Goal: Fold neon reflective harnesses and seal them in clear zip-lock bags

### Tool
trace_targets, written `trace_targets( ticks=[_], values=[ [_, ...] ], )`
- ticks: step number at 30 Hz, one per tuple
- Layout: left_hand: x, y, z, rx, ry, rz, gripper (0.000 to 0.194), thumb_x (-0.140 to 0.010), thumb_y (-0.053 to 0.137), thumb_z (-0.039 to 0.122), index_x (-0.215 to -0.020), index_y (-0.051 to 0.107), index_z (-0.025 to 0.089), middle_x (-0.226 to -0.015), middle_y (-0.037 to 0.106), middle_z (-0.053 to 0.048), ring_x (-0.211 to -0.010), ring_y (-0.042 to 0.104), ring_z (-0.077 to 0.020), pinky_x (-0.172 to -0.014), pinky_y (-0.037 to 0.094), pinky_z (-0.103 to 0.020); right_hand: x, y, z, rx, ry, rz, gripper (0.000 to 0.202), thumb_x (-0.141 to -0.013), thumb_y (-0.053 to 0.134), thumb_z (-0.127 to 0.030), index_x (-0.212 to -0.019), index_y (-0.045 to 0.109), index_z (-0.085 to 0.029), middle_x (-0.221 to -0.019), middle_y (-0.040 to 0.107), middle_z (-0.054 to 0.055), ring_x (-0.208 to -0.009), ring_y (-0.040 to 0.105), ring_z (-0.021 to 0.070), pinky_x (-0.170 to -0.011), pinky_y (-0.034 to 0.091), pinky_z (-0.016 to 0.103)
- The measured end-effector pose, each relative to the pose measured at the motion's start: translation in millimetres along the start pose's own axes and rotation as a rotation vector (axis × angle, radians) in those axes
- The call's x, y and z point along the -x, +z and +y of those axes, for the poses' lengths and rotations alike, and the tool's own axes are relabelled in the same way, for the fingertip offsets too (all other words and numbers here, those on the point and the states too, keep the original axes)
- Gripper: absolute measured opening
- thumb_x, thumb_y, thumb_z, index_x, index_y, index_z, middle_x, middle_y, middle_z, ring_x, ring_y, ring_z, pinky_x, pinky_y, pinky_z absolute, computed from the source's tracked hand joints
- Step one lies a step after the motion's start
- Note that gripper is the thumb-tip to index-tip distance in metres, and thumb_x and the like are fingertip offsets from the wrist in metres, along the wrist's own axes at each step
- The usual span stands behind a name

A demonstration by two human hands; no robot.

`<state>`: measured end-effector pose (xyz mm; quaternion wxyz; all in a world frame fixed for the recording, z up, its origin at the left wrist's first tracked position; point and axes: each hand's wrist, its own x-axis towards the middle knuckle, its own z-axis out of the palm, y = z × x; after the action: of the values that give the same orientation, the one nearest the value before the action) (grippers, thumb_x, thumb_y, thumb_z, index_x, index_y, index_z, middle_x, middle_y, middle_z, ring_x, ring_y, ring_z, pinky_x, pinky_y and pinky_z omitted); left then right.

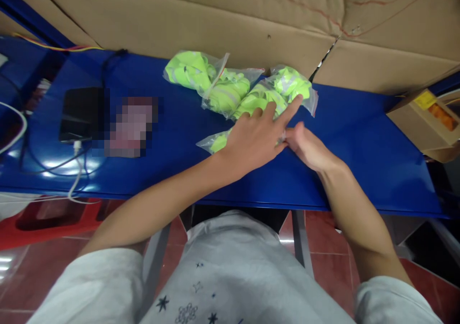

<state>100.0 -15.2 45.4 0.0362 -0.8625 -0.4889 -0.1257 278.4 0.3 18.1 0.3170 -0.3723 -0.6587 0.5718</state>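
Observation:
A clear zip bag [219,143] with a neon-yellow folded item inside lies mostly under my left hand [256,134]. That hand is palm down, its index finger stretched out and its other fingers bent over the bag's far side. My right hand [308,145] is closed, thumb and fingers pinching at the bag's right end beside my left thumb. Most of this bag is hidden by my hands. Just beyond lie several similar bags with neon-yellow, grey-striped fabric: one at the left [190,70], one in the middle [229,93], one at the right [290,82].
The blue table [345,142] backs onto a cardboard panel [201,15]. To the left lie a black device [81,113] with a white cable [76,170] and a blurred-out item [132,125]. An open cardboard box [413,122] stands at the right edge.

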Motion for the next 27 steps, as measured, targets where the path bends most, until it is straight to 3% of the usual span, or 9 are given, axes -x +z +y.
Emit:
trace_targets(
  ticks=[3,6,10,13,16,19,22,24,27],
  values=[
    [3.0,0.8,9.8,0.059,0.057,-0.052,0.069,-0.106,0.036,0.017,-0.172,0.023,0.033,-0.137,0.062,-0.014,-0.094,0.075,-0.0255,-0.079,0.060,-0.036,1.5,4.9,6.2,-0.015,0.018,-0.219,0.057,-0.083,0.075,-0.076,-0.103,0.080,-0.022,-0.095,0.080,0.004,-0.093,0.075,0.0206,-0.079,0.063,0.032],
    [3.5,-6.0,6.9,0.212,0.075,-0.117,0.068,-0.107,0.035,0.019,-0.171,0.022,0.037,-0.147,0.058,-0.012,-0.092,0.076,-0.0210,-0.081,0.060,-0.033,-0.3,7.2,9.3,-0.020,-0.031,-0.245,0.051,-0.087,0.077,-0.068,-0.109,0.079,-0.022,-0.101,0.081,0.004,-0.093,0.075,0.0184,-0.079,0.062,0.029],
    [9.2,-16.0,-35.3,0.655,0.135,-0.241,0.101,-0.093,0.073,0.048,-0.172,0.014,0.028,-0.160,0.048,-0.018,-0.112,0.072,-0.0245,-0.086,0.060,-0.030,-2.6,5.9,0.2,0.036,-0.134,-0.303,0.032,-0.101,0.066,-0.052,-0.100,0.082,-0.024,-0.094,0.079,0.001,-0.092,0.074,0.0154,-0.089,0.060,0.028],
    [18.4,-14.5,-73.9,0.810,0.094,-0.376,0.091,-0.089,0.073,0.065,-0.165,0.038,0.026,-0.155,0.058,-0.016,-0.116,0.072,-0.0258,-0.087,0.059,-0.029,-2.6,8.0,-8.6,0.034,-0.151,-0.286,0.028,-0.101,0.068,-0.047,-0.115,0.083,-0.028,-0.119,0.080,0.003,-0.121,0.072,0.0193,-0.113,0.054,0.034],
    [27.2,-7.3,-93.7,0.878,0.000,-0.482,0.081,-0.091,0.070,0.065,-0.158,0.049,0.026,-0.145,0.067,-0.014,-0.111,0.076,-0.0257,-0.083,0.061,-0.030,-1.9,14.0,-14.0,0.021,-0.135,-0.296,0.030,-0.099,0.071,-0.046,-0.121,0.082,-0.030,-0.131,0.077,0.005,-0.131,0.069,0.0216,-0.120,0.050,0.038],
    [31.9,-0.1,-98.1,1.079,0.002,-0.544,0.065,-0.092,0.072,0.054,-0.150,0.060,0.028,-0.128,0.077,-0.010,-0.108,0.078,-0.0252,-0.083,0.063,-0.031,-0.8,18.4,-16.4,0.065,-0.222,-0.245,0.022,-0.097,0.075,-0.039,-0.115,0.083,-0.029,-0.129,0.077,0.006,-0.128,0.070,0.0228,-0.116,0.053,0.041],
    [33.2,5.5,-102.5,1.275,-0.090,-0.554,0.052,-0.087,0.077,0.044,-0.137,0.071,0.029,-0.116,0.081,-0.007,-0.102,0.079,-0.0252,-0.083,0.064,-0.033,0.3,16.4,-16.2,0.137,-0.289,-0.082,0.007,-0.094,0.079,-0.033,-0.096,0.084,-0.027,-0.108,0.081,0.005,-0.100,0.076,0.0195,-0.095,0.062,0.037],
    [34.4,8.5,-106.5,1.390,-0.190,-0.539,0.044,-0.086,0.079,0.044,-0.126,0.078,0.027,-0.107,0.082,-0.007,-0.093,0.080,-0.0249,-0.077,0.065,-0.032,0.9,13.2,-14.9,0.176,-0.286,-0.035,0.007,-0.092,0.082,-0.031,-0.087,0.082,-0.026,-0.094,0.081,0.004,-0.085,0.074,0.0177,-0.083,0.062,0.035],
    [37.9,10.5,-109.3,1.497,-0.314,-0.492,0.041,-0.092,0.071,0.056,-0.113,0.084,0.023,-0.093,0.082,-0.009,-0.079,0.078,-0.0238,-0.063,0.062,-0.030,2.7,11.4,-13.0,0.210,-0.285,-0.049,0.004,-0.090,0.084,-0.028,-0.093,0.081,-0.027,-0.093,0.081,0.003,-0.086,0.073,0.0186,-0.079,0.060,0.035]
  ],
)
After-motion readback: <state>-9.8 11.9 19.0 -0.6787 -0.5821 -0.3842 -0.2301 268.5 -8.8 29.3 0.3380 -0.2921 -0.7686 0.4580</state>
